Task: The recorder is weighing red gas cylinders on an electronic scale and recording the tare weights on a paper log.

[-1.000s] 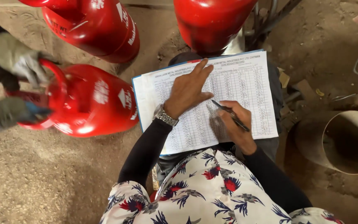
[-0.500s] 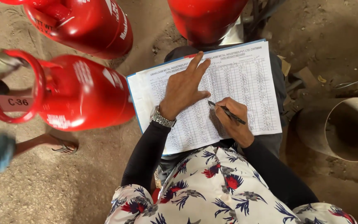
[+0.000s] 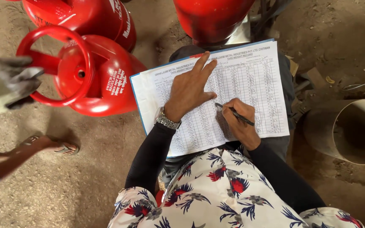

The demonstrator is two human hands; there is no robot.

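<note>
A white printed record sheet ruled in columns [image 3: 233,90] is kept on the lap, pressed flat by the spread fingers of the left hand [image 3: 189,90]. A black pen [image 3: 235,115] is gripped in the closed right hand [image 3: 239,126], tip on a middle column; most cells appear filled, with rows judged left near the pen.

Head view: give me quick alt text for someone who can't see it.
The right hand writes with a pen on a printed table sheet on the lap, the left hand flat on it. A co-worker's gloved hand grips a red gas cylinder.
</note>
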